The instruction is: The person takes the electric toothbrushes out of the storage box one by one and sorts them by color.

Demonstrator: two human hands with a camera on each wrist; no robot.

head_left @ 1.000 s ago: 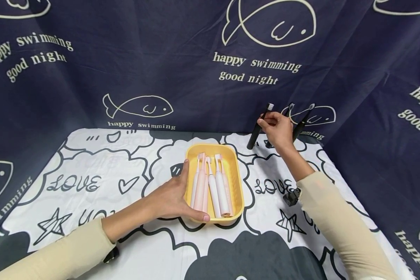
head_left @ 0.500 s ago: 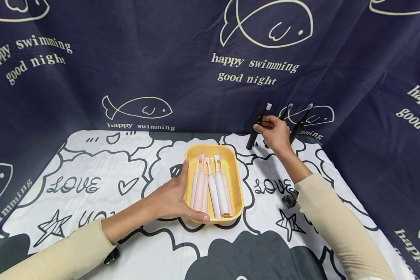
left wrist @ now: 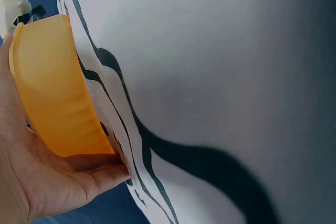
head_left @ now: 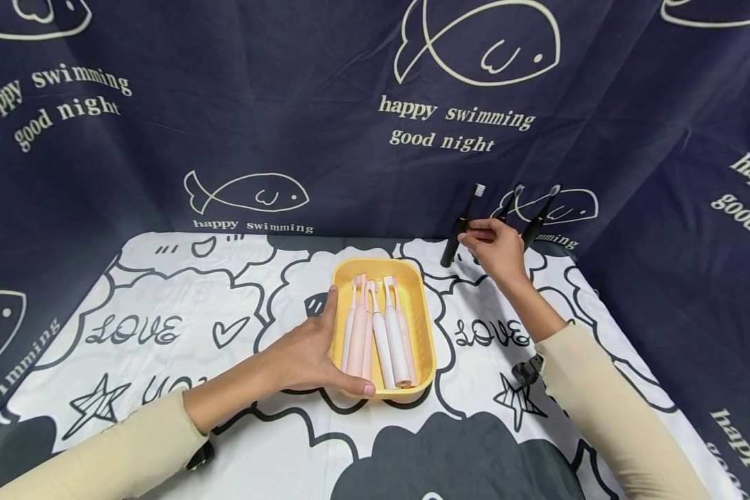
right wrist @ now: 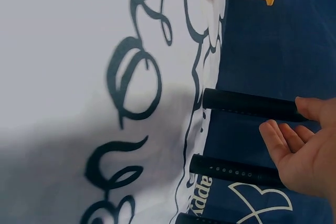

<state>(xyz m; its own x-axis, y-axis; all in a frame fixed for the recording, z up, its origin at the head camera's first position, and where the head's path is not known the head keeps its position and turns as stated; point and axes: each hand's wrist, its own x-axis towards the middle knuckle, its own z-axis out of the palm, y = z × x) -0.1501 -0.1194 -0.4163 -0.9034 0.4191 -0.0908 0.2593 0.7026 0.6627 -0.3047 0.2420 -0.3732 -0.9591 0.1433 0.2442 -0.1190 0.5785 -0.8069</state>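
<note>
My left hand (head_left: 306,355) holds a yellow plastic tray (head_left: 423,312) at its near left corner, thumb along the front rim and fingers by the left side. Several pink and white electric toothbrushes (head_left: 395,340) lie inside it, heads pointing away. Upright at the back right stands a black electric toothbrush (head_left: 455,239). Close beside its handle is my right hand (head_left: 498,251); in the right wrist view the thumb overlaps the brush's upper part, while the loosely bent fingers (right wrist: 273,135) sit apart from the handle.
Behind my right hand, two more black electric toothbrushes, one in the middle (head_left: 507,205) and one at the right (head_left: 537,221), stand upright in a row. A navy fish-print curtain (head_left: 350,139) encloses the back and sides. A white and grey patterned cloth (head_left: 181,298) covers the table.
My right hand moved left onto the black toothbrush's handle, then back slightly right and down, off it. My left hand and the tray have stayed in place.
</note>
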